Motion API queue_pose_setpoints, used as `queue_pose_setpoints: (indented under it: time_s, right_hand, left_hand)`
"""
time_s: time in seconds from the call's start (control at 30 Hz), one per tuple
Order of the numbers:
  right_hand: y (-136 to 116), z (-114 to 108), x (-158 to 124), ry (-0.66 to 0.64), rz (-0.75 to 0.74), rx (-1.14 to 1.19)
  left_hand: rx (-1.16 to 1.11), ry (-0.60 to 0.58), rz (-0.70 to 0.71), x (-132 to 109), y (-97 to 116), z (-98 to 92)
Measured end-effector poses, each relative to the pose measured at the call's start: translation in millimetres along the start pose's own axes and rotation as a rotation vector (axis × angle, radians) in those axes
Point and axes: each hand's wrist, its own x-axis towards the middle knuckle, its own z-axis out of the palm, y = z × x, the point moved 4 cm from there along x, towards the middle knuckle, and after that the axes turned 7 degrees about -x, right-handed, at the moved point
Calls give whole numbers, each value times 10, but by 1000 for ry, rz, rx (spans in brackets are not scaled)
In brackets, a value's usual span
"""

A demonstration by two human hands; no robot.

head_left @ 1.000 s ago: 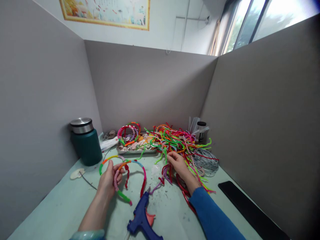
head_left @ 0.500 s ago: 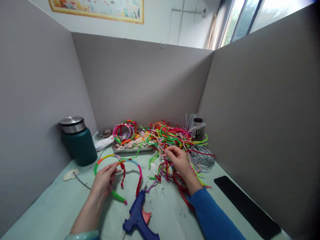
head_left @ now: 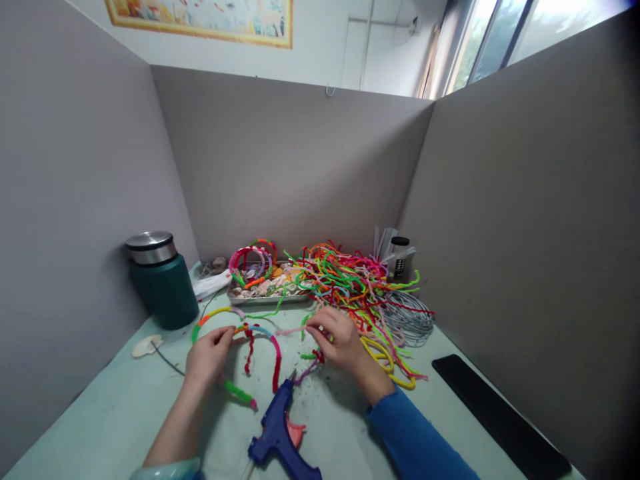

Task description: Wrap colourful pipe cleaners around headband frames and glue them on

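My left hand pinches a large multicoloured hoop wrapped in pipe cleaner, near its orange part. A dark red twisted piece hangs inside the hoop's curve. Over the middle of the table, my right hand is closed on a pale pink pipe cleaner, whose free end points left towards the hoop. Below the hands a blue hot glue gun with a coral trigger lies on the table, its nozzle close to the hoop's red end. The left palm hides part of the hoop.
A tangled heap of coloured pipe cleaners spreads behind my right hand. Beside it are a grey wire coil and a metal tray with buttons and finished rings. A green bottle stands left; a black strip lies right. Grey partitions enclose the table.
My right hand has moved left and slightly down, bringing the pink pipe cleaner away from the heap towards the hoop. A yellow loop now shows where red strands lay. My left hand keeps its hold.
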Motion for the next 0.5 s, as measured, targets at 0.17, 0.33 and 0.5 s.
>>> queue_pose_setpoints:
  time_s: [0.17,0.33,0.5]
  right_hand:
    - [-91,118,-69,-32,-102,-182]
    - [-192,166,-88,-25,-167,-265]
    - [-268,203,-82,-27,-183,-311]
  left_hand:
    - [286,152,247,-69,226,-59]
    - [156,-107,240,-194,293,178]
    - [85,-525,6,-413,241,469]
